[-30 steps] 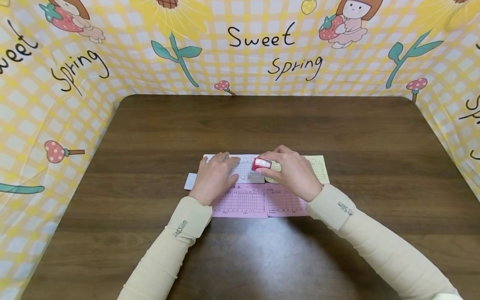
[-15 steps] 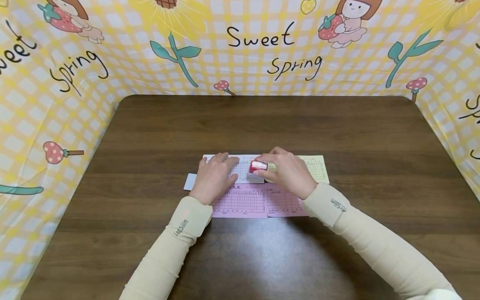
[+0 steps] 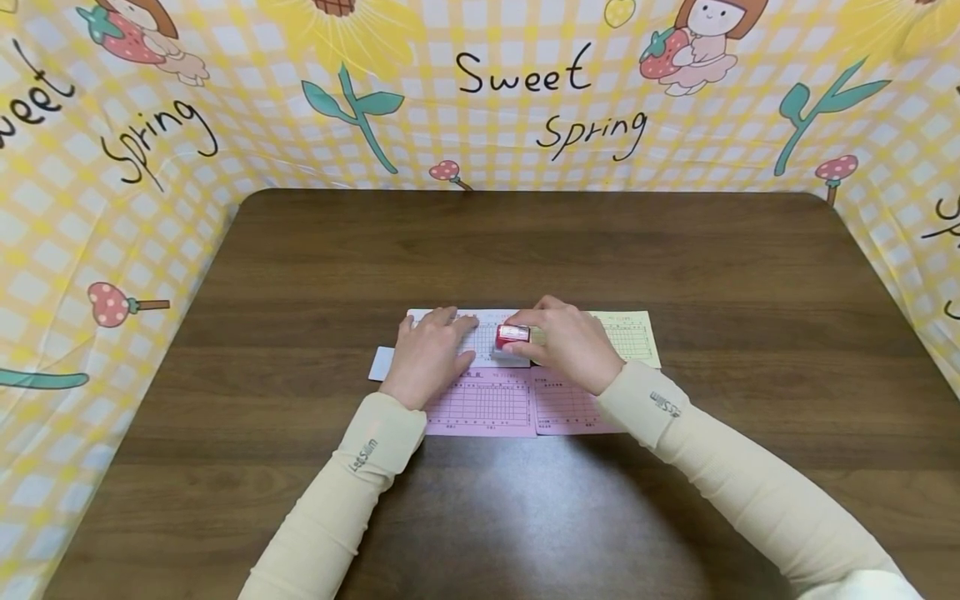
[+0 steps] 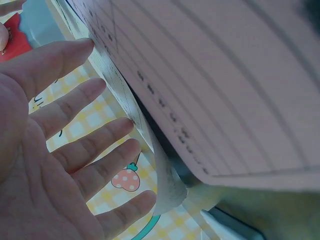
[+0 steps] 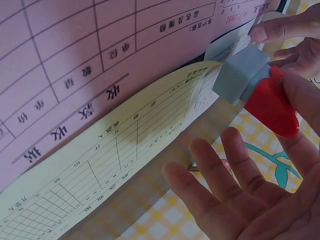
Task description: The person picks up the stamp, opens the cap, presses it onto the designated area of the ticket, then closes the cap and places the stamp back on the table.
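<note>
Backdrop: a yellow-and-white checked cloth [image 3: 495, 171] with printed figures and lettering stands beyond the fingers of both hands and to either side of them.

Work surface: a brown wood-grain table [image 3: 480, 517] lies below all fingers.

Sleeves: the cream right sleeve [image 3: 757, 492] and cream left sleeve [image 3: 322, 508] end at the wrists, behind the fingers.

Sheets: four ruled forms lie together. The left pink sheet [image 3: 487, 404] is on the person's side of the left thumb. The right pink sheet [image 3: 570, 412] is beside it, on the person's side of the right fingers and partly covered by the right wrist. The white sheet [image 3: 486, 340] extends from under the left fingers to the right fingertips. The yellow sheet [image 3: 630, 342] runs under the right hand and emerges to the right of it.

Hands: the left hand [image 3: 426, 357] rests on the white sheet, fingers spread, gripping nothing. The right hand [image 3: 576, 343] pinches with thumb and index finger; the other three fingers are extended, clear of the grip.

Pale piece [image 3: 380, 363]: projects to the left of the left hand.

Stamp [image 3: 512, 336]: red grip, grey block; held between right thumb and index finger over the white sheet's right end. Contact with the paper cannot be determined.
</note>
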Action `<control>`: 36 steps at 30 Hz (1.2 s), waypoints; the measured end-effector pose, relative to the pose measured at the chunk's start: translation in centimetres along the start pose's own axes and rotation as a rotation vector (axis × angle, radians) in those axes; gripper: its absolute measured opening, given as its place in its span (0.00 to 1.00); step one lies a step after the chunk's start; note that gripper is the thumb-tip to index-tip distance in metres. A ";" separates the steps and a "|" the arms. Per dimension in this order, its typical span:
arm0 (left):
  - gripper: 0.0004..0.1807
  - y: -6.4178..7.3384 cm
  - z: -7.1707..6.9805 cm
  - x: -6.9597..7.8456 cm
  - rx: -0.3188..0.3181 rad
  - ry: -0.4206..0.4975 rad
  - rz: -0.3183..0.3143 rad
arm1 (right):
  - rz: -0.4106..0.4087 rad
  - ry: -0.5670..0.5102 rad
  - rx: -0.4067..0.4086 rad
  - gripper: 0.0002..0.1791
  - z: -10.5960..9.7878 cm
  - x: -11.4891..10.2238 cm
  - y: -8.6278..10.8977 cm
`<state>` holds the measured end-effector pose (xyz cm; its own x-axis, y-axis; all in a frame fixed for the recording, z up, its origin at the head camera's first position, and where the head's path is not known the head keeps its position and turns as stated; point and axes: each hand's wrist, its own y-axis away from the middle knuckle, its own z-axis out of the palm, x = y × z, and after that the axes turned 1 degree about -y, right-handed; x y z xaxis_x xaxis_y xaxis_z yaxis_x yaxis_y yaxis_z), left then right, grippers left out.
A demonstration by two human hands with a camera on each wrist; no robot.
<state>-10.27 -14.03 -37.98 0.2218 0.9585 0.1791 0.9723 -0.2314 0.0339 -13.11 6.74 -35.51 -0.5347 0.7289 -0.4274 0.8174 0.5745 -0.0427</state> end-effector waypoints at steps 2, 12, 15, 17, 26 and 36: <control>0.25 0.0 0.0 0.0 -0.004 -0.004 -0.001 | 0.003 0.003 -0.008 0.19 0.1 0.0 -0.1; 0.26 -0.1 -0.2 0.1 -0.035 -0.002 -0.016 | 0.024 -0.008 -0.028 0.19 0.2 0.1 -0.4; 0.26 -0.2 -0.4 0.2 -0.048 -0.001 -0.017 | 0.024 -0.008 -0.028 0.19 0.3 0.2 -0.5; 0.26 -0.2 -0.4 0.2 -0.052 -0.002 -0.018 | 0.019 -0.006 -0.029 0.19 0.4 0.2 -0.5; 0.27 -0.3 -0.4 0.3 -0.073 0.002 -0.032 | -0.007 -0.006 -0.039 0.20 0.5 0.4 -0.5; 0.27 -0.3 -0.4 0.3 -0.065 -0.009 -0.028 | -0.016 0.000 -0.036 0.18 0.5 0.5 -0.7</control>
<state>-10.49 -13.73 -37.53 0.1958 0.9661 0.1684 0.9713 -0.2147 0.1022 -13.84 6.51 -36.17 -0.5479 0.7195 -0.4268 0.8003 0.5993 -0.0171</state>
